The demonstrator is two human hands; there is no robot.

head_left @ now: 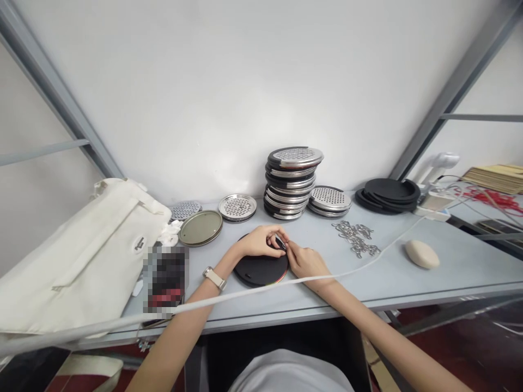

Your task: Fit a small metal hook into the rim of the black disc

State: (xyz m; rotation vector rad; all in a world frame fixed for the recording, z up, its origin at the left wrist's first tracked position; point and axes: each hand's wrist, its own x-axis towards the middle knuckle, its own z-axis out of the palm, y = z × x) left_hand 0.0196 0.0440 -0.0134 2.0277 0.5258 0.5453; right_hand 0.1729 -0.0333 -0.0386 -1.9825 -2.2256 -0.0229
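Note:
A round black disc (258,269) with a thin red and green edge lies flat on the grey table (392,277) in front of me. Both hands meet at its far right rim. My left hand (261,241), with a watch on the wrist, curls its fingers over the rim. My right hand (304,259) pinches a small dark part (280,242) right at the left fingertips. What that part is I cannot make out.
Behind stand a tall stack of perforated metal discs in black rims (291,182), a lower stack (329,200), loose perforated discs (237,207) and a plain lid (200,227). Metal hooks (356,238), black rims (388,194), a beige oval (422,253), a white bag (81,256) and a white cable (245,294) lie around.

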